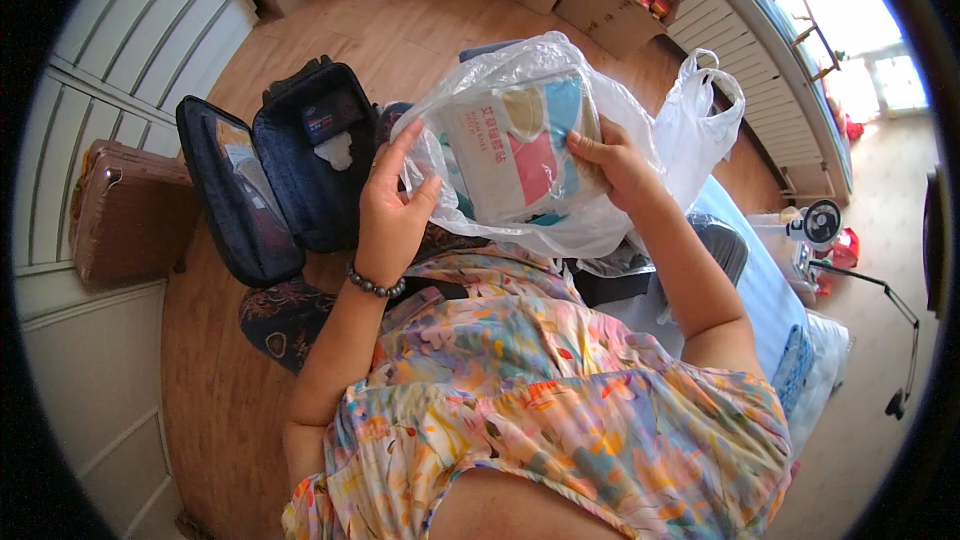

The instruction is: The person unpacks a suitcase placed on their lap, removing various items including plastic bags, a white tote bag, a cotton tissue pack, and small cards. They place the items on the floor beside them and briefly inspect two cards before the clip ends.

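In front of my lap is a clear plastic bag, spread around a flat white box with pink, blue and beige panels. My right hand grips the box's right side, thumb on its front face and the other fingers hidden behind. My left hand is at the bag's left edge, index finger stretched along the plastic and thumb apart from it; the bag's edge lies between them. A dark beaded bracelet circles my left wrist. Other contents of the bag, partly seen below the box, cannot be made out.
An unzipped dark suitcase stands on the wooden floor at left, beside a brown hard case. A white plastic bag stands to the right, near a blue-covered bed and a small fan. Cardboard boxes line the back.
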`<action>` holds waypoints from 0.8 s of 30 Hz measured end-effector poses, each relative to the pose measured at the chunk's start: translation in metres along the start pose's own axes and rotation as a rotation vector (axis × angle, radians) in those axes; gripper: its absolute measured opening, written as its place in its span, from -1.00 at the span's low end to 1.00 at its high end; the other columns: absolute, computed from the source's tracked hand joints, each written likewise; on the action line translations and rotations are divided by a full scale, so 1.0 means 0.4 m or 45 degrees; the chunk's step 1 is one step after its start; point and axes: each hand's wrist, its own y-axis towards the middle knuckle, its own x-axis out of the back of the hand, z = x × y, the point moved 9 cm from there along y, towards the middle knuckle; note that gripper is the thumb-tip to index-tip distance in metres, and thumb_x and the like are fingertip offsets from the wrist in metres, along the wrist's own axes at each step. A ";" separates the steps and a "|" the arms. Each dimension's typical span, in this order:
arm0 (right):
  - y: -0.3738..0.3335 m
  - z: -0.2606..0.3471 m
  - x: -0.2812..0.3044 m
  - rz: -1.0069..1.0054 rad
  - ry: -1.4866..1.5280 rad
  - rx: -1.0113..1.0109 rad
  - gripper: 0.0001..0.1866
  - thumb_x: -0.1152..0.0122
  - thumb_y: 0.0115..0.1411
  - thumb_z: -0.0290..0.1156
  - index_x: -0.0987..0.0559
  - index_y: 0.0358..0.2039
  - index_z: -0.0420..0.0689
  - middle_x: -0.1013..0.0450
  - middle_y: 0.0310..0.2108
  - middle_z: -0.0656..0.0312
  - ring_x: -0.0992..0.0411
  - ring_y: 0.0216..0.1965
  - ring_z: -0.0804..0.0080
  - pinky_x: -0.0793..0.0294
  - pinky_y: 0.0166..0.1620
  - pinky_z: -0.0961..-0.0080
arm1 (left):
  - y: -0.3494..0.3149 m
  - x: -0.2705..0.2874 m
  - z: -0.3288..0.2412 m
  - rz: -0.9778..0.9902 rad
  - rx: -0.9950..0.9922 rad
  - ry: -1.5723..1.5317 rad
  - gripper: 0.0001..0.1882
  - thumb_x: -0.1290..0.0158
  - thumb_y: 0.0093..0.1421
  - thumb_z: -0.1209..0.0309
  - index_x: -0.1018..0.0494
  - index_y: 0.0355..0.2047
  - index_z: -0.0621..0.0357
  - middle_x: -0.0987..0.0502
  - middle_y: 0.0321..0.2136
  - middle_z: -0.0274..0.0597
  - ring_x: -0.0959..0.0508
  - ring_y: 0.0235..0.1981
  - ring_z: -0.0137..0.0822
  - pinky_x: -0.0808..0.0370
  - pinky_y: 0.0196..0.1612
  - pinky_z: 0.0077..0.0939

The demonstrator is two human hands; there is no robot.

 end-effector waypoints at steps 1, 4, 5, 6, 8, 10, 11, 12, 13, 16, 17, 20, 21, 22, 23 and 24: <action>0.001 0.000 0.004 -0.007 -0.019 -0.003 -0.49 -0.20 0.12 -0.33 -0.30 0.04 -0.24 -0.43 -0.21 0.22 -0.42 -0.24 0.51 -0.42 -0.14 0.54 | 0.001 0.002 -0.006 -0.006 -0.027 0.024 -0.42 0.06 0.08 0.68 -0.15 0.16 0.28 -0.26 0.10 -0.15 -0.30 0.03 -0.43 -0.38 -0.08 -0.64; 0.002 0.001 0.016 -0.019 -0.086 -0.013 -0.47 -0.22 0.11 -0.33 -0.29 0.05 -0.23 -0.43 -0.20 0.22 -0.42 -0.23 0.51 -0.41 -0.13 0.56 | 0.004 0.015 -0.011 -0.085 -0.047 0.028 -0.42 0.00 0.00 0.67 -0.24 0.10 0.23 -0.34 -0.05 -0.15 -0.38 -0.11 -0.41 -0.40 -0.15 -0.63; 0.000 0.005 0.018 -0.020 -0.116 -0.018 -0.46 -0.22 0.10 -0.33 -0.29 0.05 -0.23 -0.43 -0.20 0.22 -0.41 -0.23 0.51 -0.41 -0.13 0.56 | 0.005 0.023 -0.012 -0.123 -0.043 0.018 -0.43 -0.03 -0.03 0.66 -0.28 0.07 0.22 -0.38 -0.12 -0.15 -0.42 -0.17 -0.39 -0.40 -0.16 -0.62; -0.001 0.008 0.018 -0.020 -0.146 -0.023 -0.45 -0.23 0.10 -0.33 -0.29 0.06 -0.23 -0.43 -0.20 0.22 -0.41 -0.22 0.51 -0.40 -0.13 0.57 | 0.006 0.025 -0.015 -0.126 -0.034 0.027 -0.42 -0.03 -0.03 0.67 -0.28 0.07 0.21 -0.38 -0.14 -0.16 -0.42 -0.20 -0.40 -0.40 -0.20 -0.63; -0.002 0.012 0.014 -0.004 -0.144 -0.005 -0.44 -0.23 0.10 -0.33 -0.28 0.07 -0.22 -0.43 -0.20 0.23 -0.41 -0.22 0.52 -0.39 -0.13 0.58 | 0.005 0.030 -0.019 -0.129 -0.014 0.044 -0.41 -0.02 -0.04 0.67 -0.28 0.08 0.19 -0.38 -0.18 -0.18 -0.42 -0.25 -0.43 -0.41 -0.28 -0.65; -0.003 0.013 0.013 0.005 -0.134 0.007 -0.44 -0.23 0.10 -0.33 -0.28 0.07 -0.22 -0.42 -0.20 0.23 -0.40 -0.22 0.52 -0.39 -0.13 0.59 | 0.006 0.031 -0.025 -0.117 -0.061 0.080 -0.41 -0.02 -0.04 0.68 -0.29 0.08 0.19 -0.37 -0.20 -0.19 -0.41 -0.27 -0.44 -0.40 -0.33 -0.67; -0.001 0.012 0.014 0.007 -0.125 0.010 -0.44 -0.23 0.10 -0.33 -0.28 0.08 -0.22 -0.42 -0.20 0.24 -0.40 -0.23 0.52 -0.39 -0.13 0.59 | 0.007 0.032 -0.028 -0.112 -0.085 0.098 -0.41 -0.02 -0.05 0.68 -0.29 0.08 0.18 -0.37 -0.21 -0.20 -0.40 -0.29 -0.45 -0.40 -0.35 -0.68; -0.002 0.012 0.016 0.008 -0.116 0.013 -0.43 -0.23 0.10 -0.33 -0.28 0.08 -0.22 -0.42 -0.20 0.24 -0.40 -0.23 0.53 -0.38 -0.13 0.59 | 0.006 0.032 -0.029 -0.111 -0.091 0.102 -0.41 -0.02 -0.05 0.68 -0.29 0.07 0.19 -0.37 -0.20 -0.20 -0.40 -0.29 -0.45 -0.40 -0.35 -0.69; -0.003 0.015 0.017 -0.003 -0.131 0.007 -0.43 -0.24 0.10 -0.33 -0.28 0.08 -0.22 -0.42 -0.20 0.24 -0.40 -0.23 0.53 -0.38 -0.13 0.60 | 0.007 0.034 -0.031 -0.112 -0.099 0.106 -0.41 -0.02 -0.05 0.69 -0.29 0.07 0.19 -0.36 -0.20 -0.20 -0.40 -0.29 -0.45 -0.40 -0.35 -0.69; -0.009 0.026 0.020 -0.030 -0.166 0.002 -0.43 -0.25 0.09 -0.33 -0.29 0.08 -0.22 -0.42 -0.21 0.26 -0.40 -0.23 0.54 -0.38 -0.14 0.61 | 0.007 0.035 -0.026 -0.050 0.005 0.114 -0.38 0.02 -0.02 0.71 -0.22 0.12 0.23 -0.29 -0.01 -0.18 -0.36 -0.13 -0.45 -0.36 -0.15 -0.66; -0.010 0.028 0.022 -0.034 -0.171 0.009 -0.43 -0.25 0.08 -0.34 -0.29 0.07 -0.23 -0.42 -0.22 0.26 -0.40 -0.24 0.54 -0.38 -0.15 0.61 | 0.007 0.034 -0.020 -0.018 0.060 0.115 -0.37 0.04 0.00 0.72 -0.19 0.15 0.24 -0.26 0.09 -0.17 -0.34 -0.05 -0.45 -0.34 -0.05 -0.64; -0.018 0.046 0.025 -0.052 -0.257 0.058 -0.47 -0.25 0.08 -0.33 -0.33 0.02 -0.23 -0.43 -0.24 0.26 -0.40 -0.26 0.54 -0.39 -0.18 0.62 | 0.012 0.038 -0.021 -0.022 0.045 0.118 -0.37 0.04 -0.01 0.72 -0.19 0.15 0.24 -0.26 0.09 -0.16 -0.34 -0.02 -0.42 -0.33 -0.03 -0.65; -0.021 0.055 0.027 -0.059 -0.297 0.078 -0.49 -0.25 0.08 -0.32 -0.35 0.00 -0.23 -0.43 -0.25 0.26 -0.41 -0.26 0.54 -0.39 -0.19 0.61 | 0.011 0.033 -0.028 0.007 0.019 0.085 -0.36 0.04 -0.01 0.72 -0.18 0.15 0.24 -0.25 0.10 -0.16 -0.34 -0.01 -0.40 -0.33 -0.03 -0.65; -0.023 0.063 0.041 -0.090 -0.455 0.088 -0.51 -0.25 0.07 -0.31 -0.36 -0.02 -0.23 -0.44 -0.26 0.23 -0.42 -0.27 0.50 -0.39 -0.20 0.58 | 0.010 0.028 -0.038 0.036 -0.006 0.054 -0.35 0.04 -0.01 0.72 -0.18 0.16 0.24 -0.25 0.10 -0.15 -0.34 0.01 -0.39 -0.33 -0.02 -0.65; -0.023 0.075 0.061 -0.120 -0.613 0.099 -0.52 -0.25 0.06 -0.30 -0.37 -0.05 -0.22 -0.45 -0.26 0.20 -0.43 -0.27 0.45 -0.39 -0.20 0.55 | 0.008 0.023 -0.048 0.065 -0.032 0.022 -0.35 0.04 -0.01 0.72 -0.17 0.16 0.24 -0.25 0.10 -0.15 -0.34 0.02 -0.37 -0.33 -0.02 -0.65; -0.023 0.085 0.074 -0.150 -0.771 0.110 -0.53 -0.26 0.05 -0.29 -0.38 -0.07 -0.22 -0.46 -0.27 0.16 -0.44 -0.28 0.40 -0.39 -0.21 0.51 | 0.005 0.024 -0.051 0.052 -0.020 -0.003 -0.33 0.05 -0.02 0.73 -0.16 0.17 0.23 -0.25 0.11 -0.15 -0.33 0.03 -0.37 -0.32 -0.01 -0.65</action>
